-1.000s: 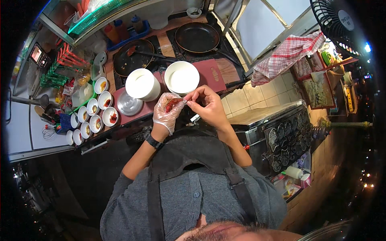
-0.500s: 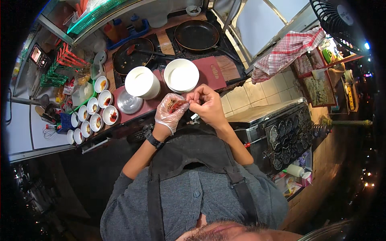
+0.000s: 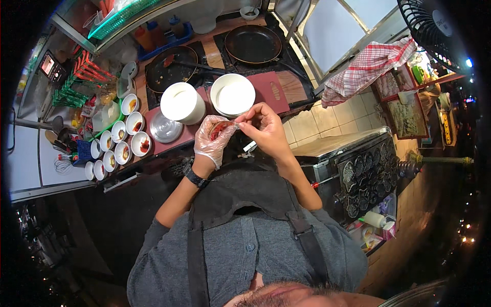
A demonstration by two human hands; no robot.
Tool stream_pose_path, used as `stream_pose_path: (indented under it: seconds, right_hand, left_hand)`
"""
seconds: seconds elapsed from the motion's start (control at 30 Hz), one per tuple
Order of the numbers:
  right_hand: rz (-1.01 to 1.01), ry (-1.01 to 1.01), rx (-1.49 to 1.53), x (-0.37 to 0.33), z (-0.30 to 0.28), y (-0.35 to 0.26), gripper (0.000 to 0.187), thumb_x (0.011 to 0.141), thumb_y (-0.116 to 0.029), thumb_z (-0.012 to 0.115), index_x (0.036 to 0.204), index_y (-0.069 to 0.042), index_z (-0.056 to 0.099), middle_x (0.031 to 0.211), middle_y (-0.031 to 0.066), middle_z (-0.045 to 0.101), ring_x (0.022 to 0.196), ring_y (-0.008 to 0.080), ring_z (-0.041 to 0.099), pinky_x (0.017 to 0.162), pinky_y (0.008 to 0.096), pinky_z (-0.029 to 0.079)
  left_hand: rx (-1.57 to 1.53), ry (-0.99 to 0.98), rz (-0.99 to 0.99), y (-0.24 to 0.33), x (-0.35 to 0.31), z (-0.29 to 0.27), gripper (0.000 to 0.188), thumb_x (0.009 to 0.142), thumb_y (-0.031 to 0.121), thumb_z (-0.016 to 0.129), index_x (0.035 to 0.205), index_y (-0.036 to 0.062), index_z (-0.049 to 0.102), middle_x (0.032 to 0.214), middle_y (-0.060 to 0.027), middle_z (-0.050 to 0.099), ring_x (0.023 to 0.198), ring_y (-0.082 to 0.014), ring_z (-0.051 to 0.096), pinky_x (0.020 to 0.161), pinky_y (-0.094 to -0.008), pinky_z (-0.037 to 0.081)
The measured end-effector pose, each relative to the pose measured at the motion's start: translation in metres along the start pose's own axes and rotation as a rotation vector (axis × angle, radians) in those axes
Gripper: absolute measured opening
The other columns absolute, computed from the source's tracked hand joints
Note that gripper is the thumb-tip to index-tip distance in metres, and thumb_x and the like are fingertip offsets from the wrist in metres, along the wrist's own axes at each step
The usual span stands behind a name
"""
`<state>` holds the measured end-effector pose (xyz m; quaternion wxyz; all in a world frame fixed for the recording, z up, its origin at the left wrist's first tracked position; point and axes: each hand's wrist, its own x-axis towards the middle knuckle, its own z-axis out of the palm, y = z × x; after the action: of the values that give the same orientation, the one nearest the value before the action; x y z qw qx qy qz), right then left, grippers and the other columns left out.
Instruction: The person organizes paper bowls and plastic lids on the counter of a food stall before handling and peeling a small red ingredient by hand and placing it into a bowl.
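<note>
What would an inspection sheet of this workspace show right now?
Surface: wood-toned counter with a maroon board on it.
Things: reddish item, kind unclear, in the left hand; two white tubs and a clear plastic lid nearby.
Clutter: small white bowls with coloured contents at left; dark frying pans beyond the tubs.
Hands: left gloved, closed around the item; right hand bare, fingertips at its edge, grip unclear.
Cables: nothing seen.
Surroundings: checked cloth, black fan and dark mould plates at right.

Left grip: clear lid just left, white tub ahead-left, second tub ahead-right, slim gap between. Right grip: bare red board ahead is passable; black mould unit blocks back-right.
</note>
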<state>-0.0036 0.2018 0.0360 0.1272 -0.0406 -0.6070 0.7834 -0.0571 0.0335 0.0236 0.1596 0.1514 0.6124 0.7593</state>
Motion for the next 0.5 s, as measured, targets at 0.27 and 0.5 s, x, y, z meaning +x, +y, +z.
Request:
stream_pose_path:
  seconds: [0.27,0.5]
  right_hand:
    - [-0.064,0.121,-0.107,-0.002,0.004,0.004,0.015,0.089,0.000,0.072,0.092,-0.003,0.058,0.094,0.0072,0.074,0.081,0.0066,0.063,0.072,0.0229,0.051]
    - [-0.290,0.235,-0.633,-0.007,0.012,-0.002,0.011,0.082,0.003,0.073,0.090,-0.001,0.066,0.089,0.0103,0.073,0.077,0.0209,0.071,0.069,0.0337,0.055]
  left_hand:
    - [0.025,0.104,0.030,-0.012,0.004,-0.003,0.019,0.093,0.005,0.074,0.104,0.0086,0.059,0.092,0.0034,0.061,0.076,-0.0029,0.051,0.066,-0.0196,0.043]
    - [0.258,0.040,0.068,-0.002,0.001,0.004,0.011,0.094,0.007,0.073,0.101,0.0027,0.066,0.089,0.0045,0.061,0.074,-0.0021,0.048,0.067,-0.0191,0.041]
